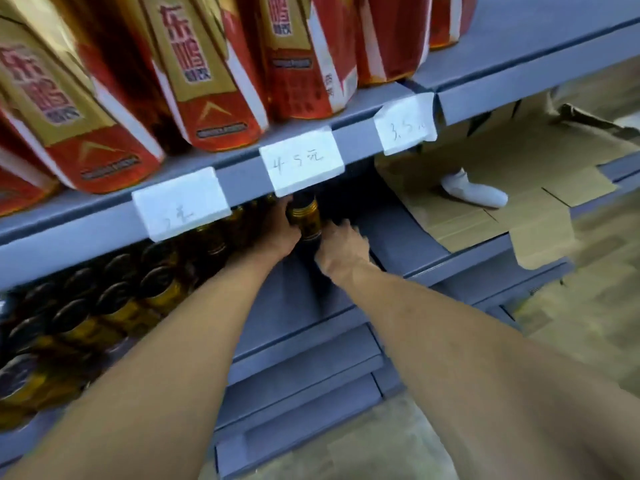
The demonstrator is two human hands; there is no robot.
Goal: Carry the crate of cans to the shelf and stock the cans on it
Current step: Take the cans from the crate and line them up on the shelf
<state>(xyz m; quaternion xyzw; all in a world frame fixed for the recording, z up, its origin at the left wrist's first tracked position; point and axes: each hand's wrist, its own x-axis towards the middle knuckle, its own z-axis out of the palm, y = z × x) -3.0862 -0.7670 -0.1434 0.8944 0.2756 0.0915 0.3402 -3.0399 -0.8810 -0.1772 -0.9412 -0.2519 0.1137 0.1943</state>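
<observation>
Cans (104,306) already fill the lower shelf (398,237) from 9 o'clock toward the centre, and I see both my arms reaching under the upper shelf (519,39). My left hand (277,233) has its fingers curled on one gold-topped can (306,216), at 12 o'clock from my wrists; my right hand (341,244) is just beside it with fingers spread and holds nothing, though blur hides whether it touches. The crate is not in view. My worry is the tight row at 9 o'clock of this can: if I push it sideways too hard, neighbours could tip like dominoes. Also the price label (301,161) hangs directly above, so lifting my knuckles could knock it off. The bare shelf at 3 o'clock gives no support there.
</observation>
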